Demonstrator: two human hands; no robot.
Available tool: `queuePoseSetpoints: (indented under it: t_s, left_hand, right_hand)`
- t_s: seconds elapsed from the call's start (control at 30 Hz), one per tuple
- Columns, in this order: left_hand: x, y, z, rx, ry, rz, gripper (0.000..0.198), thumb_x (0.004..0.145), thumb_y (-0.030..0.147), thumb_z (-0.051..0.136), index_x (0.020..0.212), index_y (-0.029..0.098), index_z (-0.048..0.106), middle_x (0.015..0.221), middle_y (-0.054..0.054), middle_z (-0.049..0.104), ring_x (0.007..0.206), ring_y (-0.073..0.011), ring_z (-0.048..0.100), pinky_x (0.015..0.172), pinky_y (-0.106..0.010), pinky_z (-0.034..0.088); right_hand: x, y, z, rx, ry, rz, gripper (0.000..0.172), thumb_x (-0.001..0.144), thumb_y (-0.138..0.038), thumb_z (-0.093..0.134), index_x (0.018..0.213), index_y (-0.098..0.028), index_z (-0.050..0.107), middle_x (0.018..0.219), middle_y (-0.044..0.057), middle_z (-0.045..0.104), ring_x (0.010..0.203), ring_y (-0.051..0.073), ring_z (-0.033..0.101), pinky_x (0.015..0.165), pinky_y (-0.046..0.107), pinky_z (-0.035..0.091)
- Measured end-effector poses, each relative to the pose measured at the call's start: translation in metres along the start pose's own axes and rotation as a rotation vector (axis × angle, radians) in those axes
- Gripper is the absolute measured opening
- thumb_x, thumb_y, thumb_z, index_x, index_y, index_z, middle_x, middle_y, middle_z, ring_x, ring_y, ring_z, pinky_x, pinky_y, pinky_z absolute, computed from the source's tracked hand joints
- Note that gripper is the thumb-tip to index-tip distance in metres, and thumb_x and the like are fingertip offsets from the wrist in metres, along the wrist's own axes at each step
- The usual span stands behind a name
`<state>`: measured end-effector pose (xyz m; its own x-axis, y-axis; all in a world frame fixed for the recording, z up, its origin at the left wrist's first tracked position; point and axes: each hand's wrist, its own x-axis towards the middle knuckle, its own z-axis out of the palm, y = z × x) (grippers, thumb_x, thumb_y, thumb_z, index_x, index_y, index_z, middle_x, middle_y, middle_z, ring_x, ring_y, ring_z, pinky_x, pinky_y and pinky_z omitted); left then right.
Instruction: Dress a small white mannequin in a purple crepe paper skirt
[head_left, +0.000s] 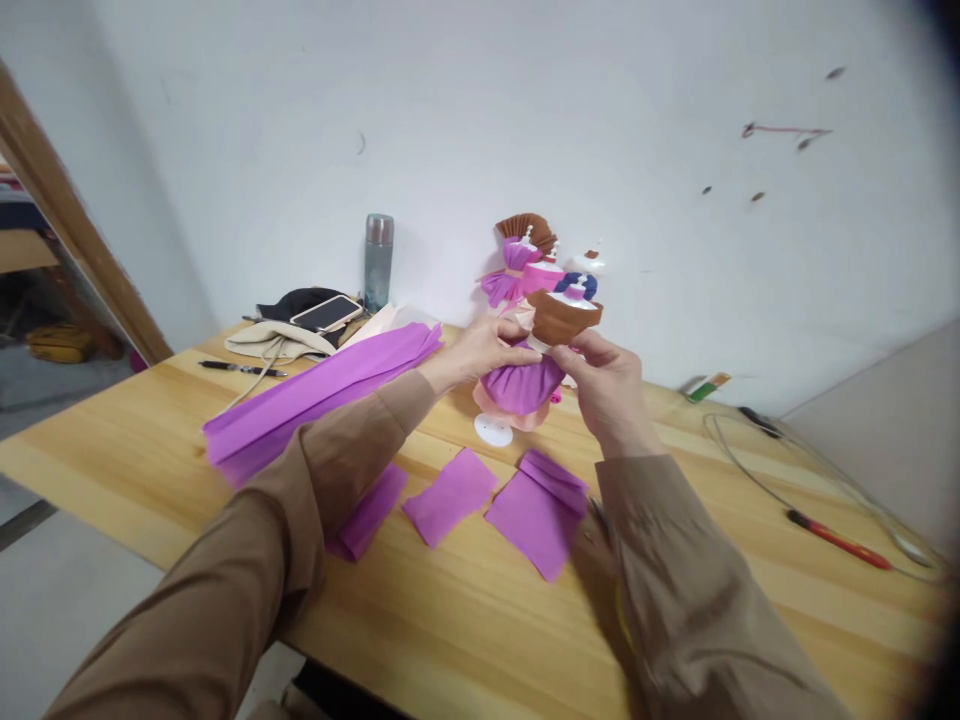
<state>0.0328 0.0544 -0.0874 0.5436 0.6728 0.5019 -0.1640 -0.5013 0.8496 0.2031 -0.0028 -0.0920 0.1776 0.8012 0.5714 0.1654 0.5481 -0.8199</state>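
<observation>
A miniature dress form stands on a white round base [493,431], wearing a brown crepe-paper top [562,318] and a gathered purple skirt [525,386] over a peach layer [487,402]. My left hand [480,352] pinches the skirt's waist from the left. On the other side, my right hand [604,375] is closed on the same waist, thumb and forefinger together. Fingers partly cover the waistline. Flat purple paper pieces lie in front: a folded one [540,510], a small one [451,495], and another [371,510] partly under my left sleeve.
More dressed miniature forms [517,262] stand behind by the wall. A long purple paper strip [322,395], pen [241,369], phone [328,313] and bottle [379,262] are at left. A red-handled tool [840,540] with a cable and a green-and-orange item [709,387] are at right.
</observation>
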Motion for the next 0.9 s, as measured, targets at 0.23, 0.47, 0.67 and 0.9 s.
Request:
queuePoseSetpoints:
  t_s: [0.23,0.47,0.67,0.9]
  left_hand:
    - [-0.001,0.003,0.0,-0.011,-0.032,-0.032,0.032,0.068,0.036,0.08,0.062,0.012,0.059,0.064,0.004,0.046,0.065,-0.009,0.043,0.067,-0.029,0.035]
    - [0.003,0.007,-0.003,0.024,-0.114,-0.057,0.02,0.073,0.028,0.075,0.08,0.01,0.067,0.081,-0.004,0.064,0.081,-0.0167,0.059,0.084,-0.037,0.046]
    - [0.005,0.01,-0.011,-0.091,-0.108,-0.083,0.06,0.068,0.013,0.079,0.124,0.011,0.06,0.106,-0.01,0.069,0.1,-0.0199,0.064,0.097,-0.042,0.048]
    - [0.005,0.001,-0.019,-0.139,-0.069,-0.082,0.019,0.07,0.021,0.079,0.082,0.01,0.07,0.082,-0.003,0.069,0.081,-0.0126,0.062,0.088,-0.033,0.047]
  right_hand:
    - [0.001,0.01,-0.008,-0.032,-0.076,-0.017,0.015,0.071,-0.031,0.076,0.083,-0.023,0.075,0.083,0.001,0.071,0.076,0.017,0.062,0.069,0.033,0.05]
    - [0.0,0.004,-0.004,-0.034,-0.048,0.019,0.017,0.069,-0.033,0.076,0.082,-0.022,0.074,0.082,0.001,0.072,0.074,0.018,0.063,0.073,0.035,0.05]
    - [-0.001,0.0,-0.003,-0.066,0.003,0.026,0.02,0.067,-0.037,0.076,0.08,-0.021,0.074,0.079,0.001,0.073,0.071,0.018,0.062,0.07,0.034,0.049]
    - [-0.001,0.002,-0.001,-0.083,0.029,0.029,0.018,0.068,-0.036,0.075,0.078,-0.022,0.074,0.076,0.0,0.072,0.067,0.017,0.06,0.066,0.032,0.048]
